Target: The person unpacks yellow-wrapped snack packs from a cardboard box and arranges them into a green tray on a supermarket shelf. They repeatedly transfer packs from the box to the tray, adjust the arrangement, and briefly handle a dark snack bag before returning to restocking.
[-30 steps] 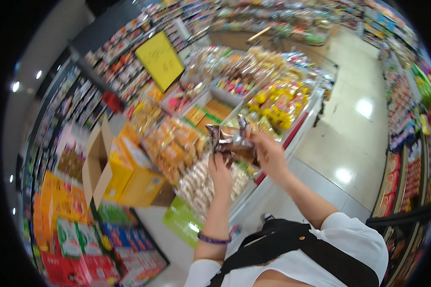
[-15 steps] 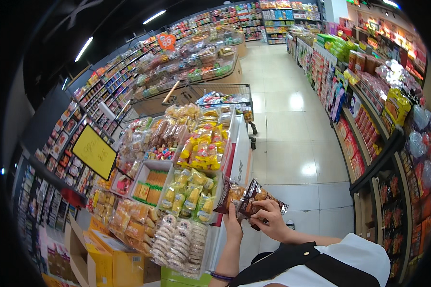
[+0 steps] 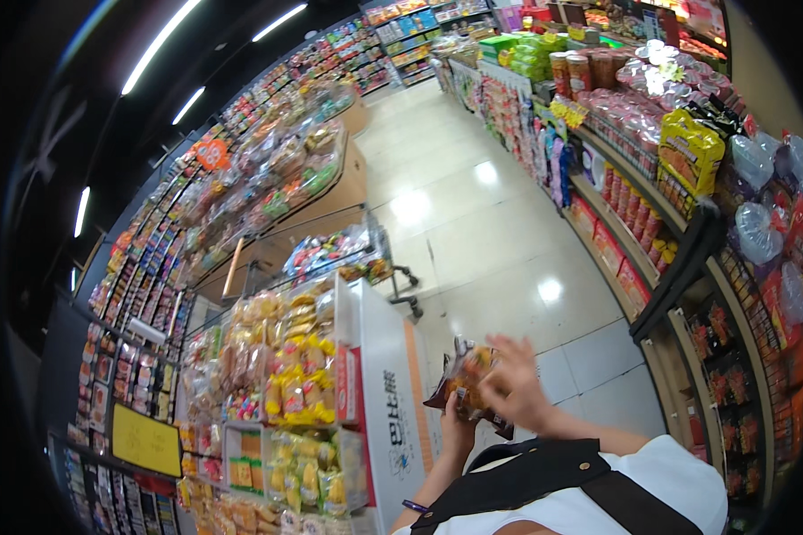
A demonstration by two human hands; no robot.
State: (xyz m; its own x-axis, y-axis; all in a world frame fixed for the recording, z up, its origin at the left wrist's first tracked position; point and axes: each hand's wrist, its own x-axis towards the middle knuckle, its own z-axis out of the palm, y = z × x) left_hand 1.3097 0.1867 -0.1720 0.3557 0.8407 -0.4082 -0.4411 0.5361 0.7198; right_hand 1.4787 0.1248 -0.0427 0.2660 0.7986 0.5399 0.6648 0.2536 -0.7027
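My left hand (image 3: 458,432) is closed around the lower edge of a brown snack packet (image 3: 462,379) with a picture of food on its front. It holds the packet up in front of my body, over the aisle floor. Close against the packet's right side is my right hand (image 3: 522,394), blurred by motion. Some of its fingers point upward; whether they pinch the packet or only pass by it, I cannot make out.
To the left stands a display with bins of yellow-wrapped snacks (image 3: 302,383) and a yellow sign (image 3: 145,440). Beyond it is a wire shopping cart (image 3: 379,254) with goods inside. Shelves of packets (image 3: 629,218) line the right. Tiled floor (image 3: 500,259) runs between.
The view has swung to the right and the display has shifted left. My right hand's fingers have lifted from the packet's front. The packet is now more upright in my left hand.
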